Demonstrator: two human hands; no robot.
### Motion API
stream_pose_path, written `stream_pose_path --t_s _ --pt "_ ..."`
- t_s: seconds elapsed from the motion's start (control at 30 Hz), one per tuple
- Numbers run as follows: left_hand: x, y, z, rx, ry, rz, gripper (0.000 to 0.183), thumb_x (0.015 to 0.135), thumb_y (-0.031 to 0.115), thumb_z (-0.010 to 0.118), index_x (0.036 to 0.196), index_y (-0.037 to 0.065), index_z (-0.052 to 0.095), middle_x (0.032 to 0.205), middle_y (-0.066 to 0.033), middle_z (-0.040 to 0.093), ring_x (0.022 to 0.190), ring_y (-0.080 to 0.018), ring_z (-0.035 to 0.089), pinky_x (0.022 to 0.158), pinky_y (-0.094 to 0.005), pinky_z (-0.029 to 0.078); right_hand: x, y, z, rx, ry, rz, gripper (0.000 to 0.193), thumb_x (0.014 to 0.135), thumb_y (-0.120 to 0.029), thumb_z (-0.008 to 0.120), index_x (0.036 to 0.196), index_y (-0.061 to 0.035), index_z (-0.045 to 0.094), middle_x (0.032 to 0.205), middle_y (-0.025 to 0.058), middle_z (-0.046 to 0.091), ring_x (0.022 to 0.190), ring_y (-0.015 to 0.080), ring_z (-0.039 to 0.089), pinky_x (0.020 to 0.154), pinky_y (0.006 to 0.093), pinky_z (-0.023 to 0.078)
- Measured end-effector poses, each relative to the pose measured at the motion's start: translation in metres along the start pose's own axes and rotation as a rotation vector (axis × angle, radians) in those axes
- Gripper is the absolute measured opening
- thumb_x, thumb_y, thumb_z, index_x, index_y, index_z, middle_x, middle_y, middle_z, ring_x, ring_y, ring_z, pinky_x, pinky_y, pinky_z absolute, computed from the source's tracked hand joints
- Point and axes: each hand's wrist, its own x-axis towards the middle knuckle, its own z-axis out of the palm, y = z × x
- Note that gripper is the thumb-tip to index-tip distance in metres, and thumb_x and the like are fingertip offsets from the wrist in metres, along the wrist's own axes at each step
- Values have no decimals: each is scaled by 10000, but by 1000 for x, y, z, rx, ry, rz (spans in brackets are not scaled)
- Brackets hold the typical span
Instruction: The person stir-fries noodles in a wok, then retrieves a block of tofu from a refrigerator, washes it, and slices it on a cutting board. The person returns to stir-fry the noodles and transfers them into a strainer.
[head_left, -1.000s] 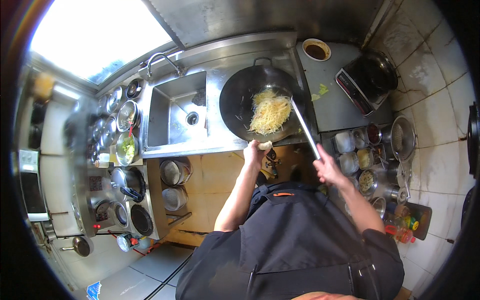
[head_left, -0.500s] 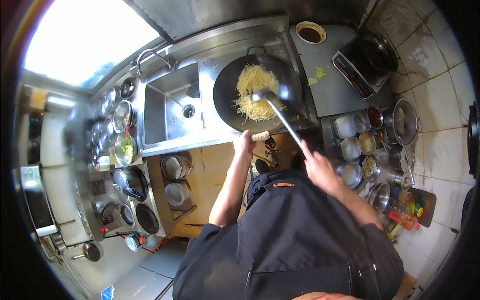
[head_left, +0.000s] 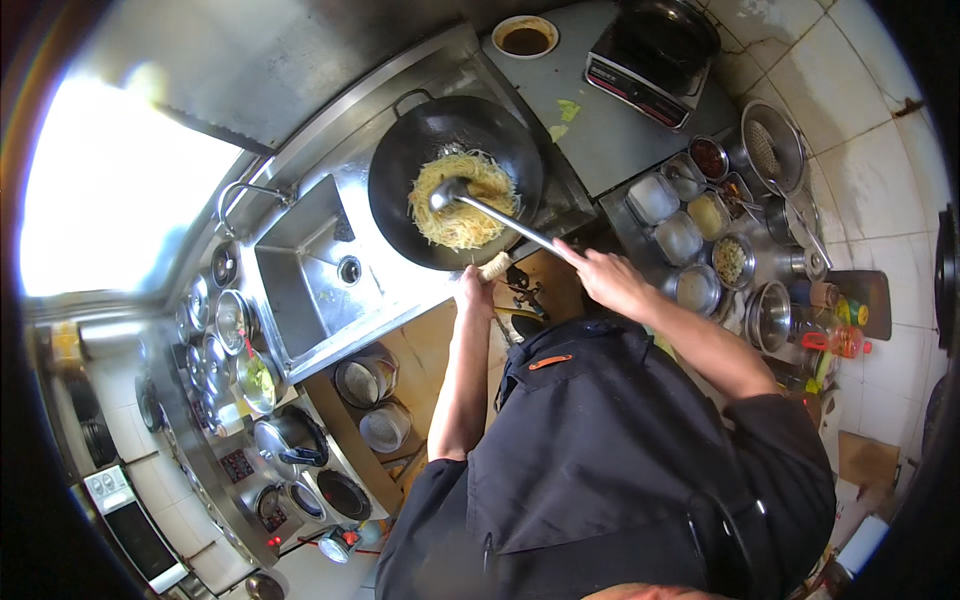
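Observation:
A dark wok (head_left: 388, 185) sits over the stove, with a heap of thin pale-yellow strands (head_left: 462, 228) in it, either noodles or shreds. My left hand (head_left: 473, 288) is closed at the wok's near side on its handle (head_left: 495, 266), which is wrapped in cream cloth. From the right, my right hand (head_left: 610, 278) grips the long shaft of a metal ladle (head_left: 515, 226). The ladle's bowl rests against the strands, near the middle of the wok.
Left of the wok is a steel sink (head_left: 300, 290) with a tap (head_left: 240, 190). Ingredient containers (head_left: 678, 238) crowd the right side. Beyond them stand a portable stove (head_left: 640, 85) and a bowl of brown sauce (head_left: 525, 38). Pots and bowls fill the left counter.
The view has turned, shifting the scene. The strands, spread tall across the wok before, now lie in a rounder heap at its near part. Both hands keep their holds.

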Motion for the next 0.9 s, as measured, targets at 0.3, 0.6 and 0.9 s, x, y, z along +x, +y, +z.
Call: stream_pose_path --t_s 0.3,0.6,0.9 --pt "-19 8 2 309 -57 163 164 962 105 594 1110 35 598 1043 -97 637 927 -251 660 759 -429 589 -2 4 -15 470 -204 129 694 968 -122 595 1630 -176 395 767 243 652 626 322 665 661 422 528" --pt "-66 27 18 179 -11 117 221 951 67 666 1149 -4 596 1072 -116 638 974 -276 678 790 -451 629 34 -3 31 57 31 111 727 975 -80 574 1649 -255 365 940 234 690 770 390 705 714 487 579" --pt "-58 -5 -105 106 -326 -144 573 1111 324 526 1537 -41 405 1566 -234 492 1401 -359 544 1195 -463 447 -21 46 96 524 559 378 462 991 -162 687 1439 -73 613 1147 192 680 872 326 701 814 407 581"
